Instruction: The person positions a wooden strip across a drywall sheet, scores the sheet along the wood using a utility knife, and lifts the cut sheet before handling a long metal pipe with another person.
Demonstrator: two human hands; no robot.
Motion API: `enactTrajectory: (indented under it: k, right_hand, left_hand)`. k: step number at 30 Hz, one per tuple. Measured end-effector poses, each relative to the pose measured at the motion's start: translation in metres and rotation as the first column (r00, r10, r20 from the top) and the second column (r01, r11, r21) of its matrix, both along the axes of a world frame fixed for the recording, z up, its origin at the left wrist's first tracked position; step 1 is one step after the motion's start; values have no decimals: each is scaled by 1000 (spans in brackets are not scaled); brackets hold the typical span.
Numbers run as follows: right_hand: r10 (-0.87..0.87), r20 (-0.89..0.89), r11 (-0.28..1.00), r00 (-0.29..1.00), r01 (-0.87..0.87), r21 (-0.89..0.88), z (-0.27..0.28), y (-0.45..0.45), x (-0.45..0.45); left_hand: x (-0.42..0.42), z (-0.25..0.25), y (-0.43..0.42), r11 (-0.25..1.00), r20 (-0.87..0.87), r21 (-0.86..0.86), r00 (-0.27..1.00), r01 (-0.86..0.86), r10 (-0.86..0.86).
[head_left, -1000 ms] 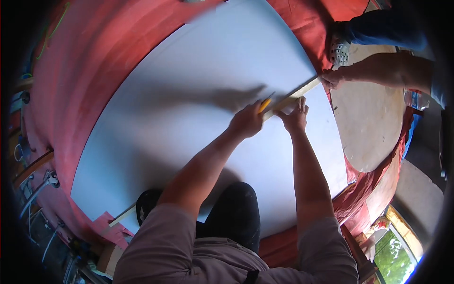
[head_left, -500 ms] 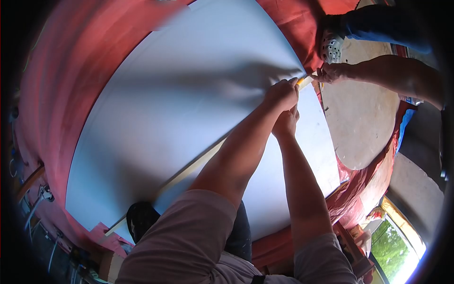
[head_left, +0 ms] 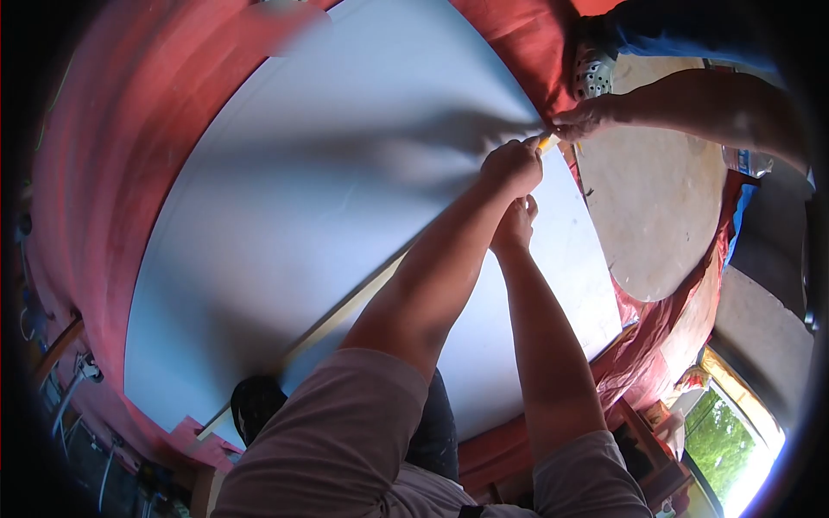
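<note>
My left hand (head_left: 513,166) is closed near the far end of a long pale strip (head_left: 347,311), with a small yellow tool (head_left: 545,142) at its fingertips; the tool's exact kind is unclear. The strip runs diagonally across a large white sheet (head_left: 285,207). Just below, my right hand (head_left: 515,226) has curled fingers, partly covered by my left wrist; what it grips, if anything, is hidden. Another person's hand (head_left: 585,117) reaches in from the right and pinches at the strip's far end, close to the yellow tool.
Red sheeting (head_left: 112,216) surrounds the white sheet. A rounded beige board (head_left: 661,207) lies at right, near another person's perforated clog (head_left: 593,72). My dark shoe (head_left: 257,407) is at the strip's near end. A clear plastic container (head_left: 749,162) stands at far right.
The other person's hand has moved left, closer to the yellow tool. My right hand has drawn slightly down, away from my left. The view has shifted a little.
</note>
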State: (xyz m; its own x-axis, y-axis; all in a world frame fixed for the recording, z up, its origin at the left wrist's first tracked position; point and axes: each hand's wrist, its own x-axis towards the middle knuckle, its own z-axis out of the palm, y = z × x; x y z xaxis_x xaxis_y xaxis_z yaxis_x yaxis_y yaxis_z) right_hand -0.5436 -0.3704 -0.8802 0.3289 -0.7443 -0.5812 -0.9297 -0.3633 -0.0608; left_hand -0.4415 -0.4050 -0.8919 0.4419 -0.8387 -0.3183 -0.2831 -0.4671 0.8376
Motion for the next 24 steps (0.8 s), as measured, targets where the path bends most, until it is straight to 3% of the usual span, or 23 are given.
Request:
enactTrajectory:
  k: [3, 24]
  right_hand:
    - [-7, 15, 1000, 1000, 7, -5, 1, -1, 1]
    - [-19, 34, 1000, 999, 19, -6, 2, 2, -2]
  left_hand:
    - [9, 3, -7, 992, -46, 80, 994, 101, -98]
    - [2, -7, -1, 1000, -18, 19, 1000, 19, -19]
